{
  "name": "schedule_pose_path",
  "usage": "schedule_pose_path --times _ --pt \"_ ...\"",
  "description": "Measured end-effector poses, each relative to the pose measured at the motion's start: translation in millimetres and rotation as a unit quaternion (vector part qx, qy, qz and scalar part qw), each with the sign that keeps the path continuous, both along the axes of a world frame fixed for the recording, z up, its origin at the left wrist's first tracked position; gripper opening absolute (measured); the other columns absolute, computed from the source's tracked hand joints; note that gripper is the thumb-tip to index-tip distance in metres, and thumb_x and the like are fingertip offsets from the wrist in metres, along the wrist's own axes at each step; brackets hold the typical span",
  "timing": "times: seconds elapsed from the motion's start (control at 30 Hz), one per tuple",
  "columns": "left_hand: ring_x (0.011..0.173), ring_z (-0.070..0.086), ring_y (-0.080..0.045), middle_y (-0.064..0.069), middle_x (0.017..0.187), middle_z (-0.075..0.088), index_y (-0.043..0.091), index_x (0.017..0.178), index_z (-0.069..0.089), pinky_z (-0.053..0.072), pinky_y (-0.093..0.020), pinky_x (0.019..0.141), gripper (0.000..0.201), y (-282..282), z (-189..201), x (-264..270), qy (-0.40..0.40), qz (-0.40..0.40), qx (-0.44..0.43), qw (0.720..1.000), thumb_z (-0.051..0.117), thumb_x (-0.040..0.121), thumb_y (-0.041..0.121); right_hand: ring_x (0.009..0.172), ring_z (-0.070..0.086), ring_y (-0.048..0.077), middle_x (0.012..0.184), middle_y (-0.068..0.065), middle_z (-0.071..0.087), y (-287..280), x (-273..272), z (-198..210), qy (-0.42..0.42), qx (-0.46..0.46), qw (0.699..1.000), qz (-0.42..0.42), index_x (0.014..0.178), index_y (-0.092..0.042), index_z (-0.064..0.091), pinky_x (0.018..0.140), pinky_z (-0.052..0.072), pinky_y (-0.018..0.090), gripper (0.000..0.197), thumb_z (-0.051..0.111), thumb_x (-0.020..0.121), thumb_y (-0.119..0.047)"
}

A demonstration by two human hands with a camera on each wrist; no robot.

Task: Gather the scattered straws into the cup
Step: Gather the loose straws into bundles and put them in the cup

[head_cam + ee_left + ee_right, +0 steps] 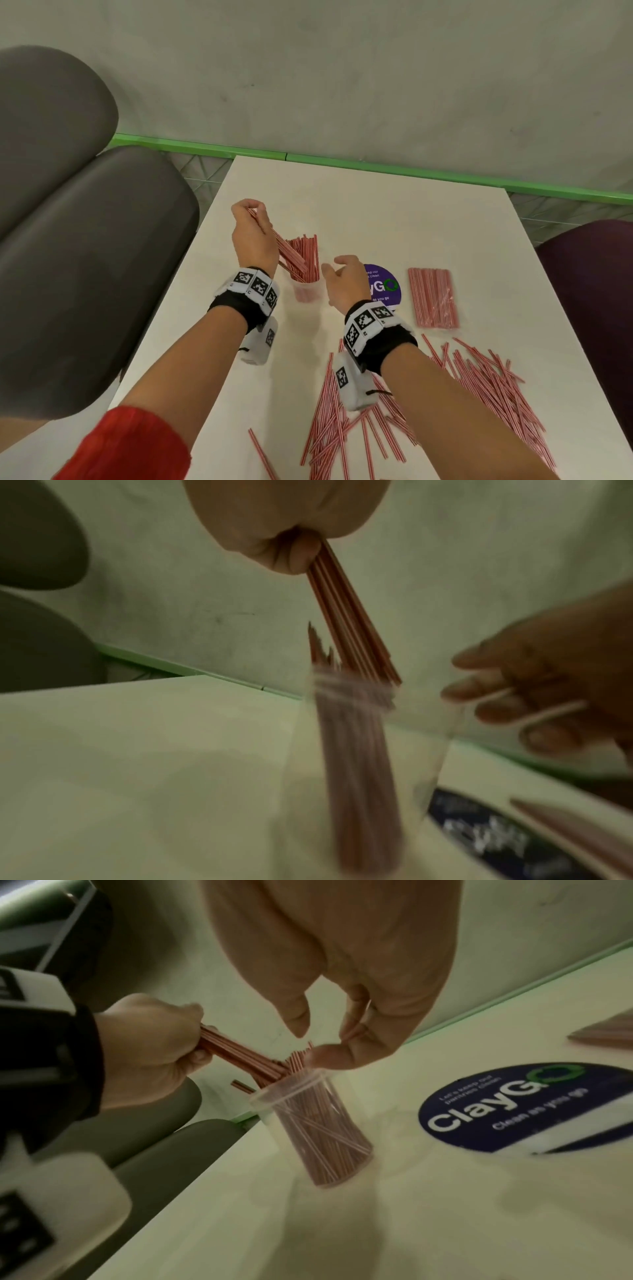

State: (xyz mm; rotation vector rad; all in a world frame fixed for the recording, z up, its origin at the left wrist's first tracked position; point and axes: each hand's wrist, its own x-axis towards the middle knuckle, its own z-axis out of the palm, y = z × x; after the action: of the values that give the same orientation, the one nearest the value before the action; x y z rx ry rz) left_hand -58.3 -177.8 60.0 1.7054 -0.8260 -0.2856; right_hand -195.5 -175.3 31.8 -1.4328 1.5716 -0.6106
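Left hand (254, 236) grips a small bundle of straws (289, 251) at its upper end, fingers curled round it; bundle slants down, lower ends at the mouth of the clear cup (306, 291). Right hand (344, 279) holds nothing, fingers loosely bent and spread, just beside the cup rim on its right; the right-wrist view puts a fingertip against the tops of the straws already standing in the cup.

Step in hand, as judged: feeding this bundle into the cup. Next move calls for steepening the bundle so all ends clear the rim, with the right hand steadying the light cup.

Much remains: scattered straws (479, 380) lie on the near bench (376, 192), well apart from the cup; a flat packet of straws (433, 298) sits beyond a purple sticker (385, 286).
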Motion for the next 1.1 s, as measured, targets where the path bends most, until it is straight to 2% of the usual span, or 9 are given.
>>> schedule_pose_path --times 0.17,0.27,0.4,0.6,0.7,0.8,0.9,1.0,1.1 --pt "0.08 0.047 -0.019 -0.003 0.089 0.05 0.009 0.108 0.045 0.036 -0.028 0.069 0.019 0.0 -25.2 -6.3 -0.078 -0.095 0.071 0.99 0.031 0.099 0.017 0.077 0.06 0.024 0.109 0.012 0.052 -8.2 -2.5 -14.3 -0.068 0.097 0.992 -0.037 0.127 -0.008 0.041 0.067 0.059 0.04 0.042 0.057 0.091 -0.02" --pt "0.102 0.04 -0.02 -0.002 0.104 0.05 0.006 0.112 0.05 0.032 -0.02 0.08 0.024 6.5 -39.2 -12.1 -0.149 -0.131 0.094 0.976 0.032 0.099 0.014 0.095 0.065 0.035 0.083 0.003 0.053 -9.0 1.0 -20.9 -0.08 0.103 0.991 -0.04 0.124 -0.007 0.043 0.086 0.054 0.049 0.039 0.058 0.089 -0.017" --pt "0.121 0.041 -0.032 -0.012 0.133 0.053 0.005 0.128 0.052 0.034 -0.034 0.105 0.034 14.9 -58.6 -13.2 -0.229 -0.153 0.103 0.956 0.042 0.096 0.01 0.097 0.066 0.037 0.081 -0.001 0.052 -9.1 1.3 -25.2 -0.114 0.109 0.986 -0.048 0.12 -0.009 0.047 0.091 0.053 0.048 0.034 0.059 0.089 -0.016" --pt "0.144 0.018 -0.024 -0.01 0.156 0.021 0.028 0.147 0.024 0.012 -0.039 0.116 0.057 32.7 -42.1 -7.1 -0.115 -0.161 0.094 0.976 0.047 0.095 0.037 0.085 0.068 0.033 0.082 -0.001 0.051 -1.5 -8.4 -17.5 -0.127 0.087 0.987 -0.055 0.119 -0.006 0.049 0.091 0.053 0.048 0.034 0.059 0.09 -0.02" --pt "0.132 0.038 -0.024 -0.006 0.144 0.038 0.023 0.141 0.035 0.032 -0.043 0.111 0.054 59.0 -37.4 -7.6 -0.023 -0.107 0.081 0.991 0.055 0.091 0.029 0.065 0.06 0.019 0.087 0.002 0.051 14.9 -24.4 -13.6 -0.154 0.104 0.98 -0.065 0.118 -0.005 0.049 0.08 0.057 0.04 0.031 0.057 0.092 -0.019" --pt "0.116 0.053 -0.024 -0.008 0.128 0.05 0.016 0.13 0.044 0.045 -0.035 0.095 0.05 94.7 -41.2 -13.2 0.021 -0.075 0.157 0.985 0.062 0.084 0.019 0.064 0.056 0.015 0.094 0.012 0.054 43.5 -43.2 -12.3 -0.122 0.125 0.984 -0.025 0.104 -0.007 0.054 0.063 0.056 0.029 0.018 0.06 0.089 -0.015" --pt "0.11 0.056 -0.025 -0.011 0.122 0.055 0.014 0.126 0.046 0.046 -0.03 0.086 0.053 131.4 -44.5 -20.8 0.037 -0.129 0.31 0.941 0.069 0.08 0.024 0.067 0.06 0.017 0.082 0.006 0.06 72.6 -62.4 -17.6 -0.027 0.124 0.991 0.045 0.096 -0.01 0.06 0.07 0.06 0.035 0.017 0.066 0.085 -0.022" --pt "0.11 0.056 -0.023 -0.01 0.12 0.058 0.014 0.125 0.048 0.043 -0.028 0.085 0.056 169.4 -46.7 -29.4 -0.019 -0.229 0.467 0.854 0.071 0.078 0.03 0.07 0.059 0.018 0.073 -0.002 0.059 95.1 -81.7 -21.8 0.086 0.097 0.985 0.115 0.089 -0.013 0.062 0.069 0.052 0.032 0.022 0.07 0.08 -0.031" --pt "0.107 0.058 -0.026 -0.011 0.119 0.057 0.009 0.124 0.045 0.047 -0.03 0.085 0.063 198.1 -47.1 -36.7 -0.082 -0.262 0.537 0.797 0.075 0.074 0.033 0.088 0.06 0.02 0.09 0.002 0.061 109.2 -99.1 -20.2 0.183 0.077 0.969 0.146 0.089 -0.014 0.059 0.074 0.043 0.027 0.026 0.07 0.079 -0.036"
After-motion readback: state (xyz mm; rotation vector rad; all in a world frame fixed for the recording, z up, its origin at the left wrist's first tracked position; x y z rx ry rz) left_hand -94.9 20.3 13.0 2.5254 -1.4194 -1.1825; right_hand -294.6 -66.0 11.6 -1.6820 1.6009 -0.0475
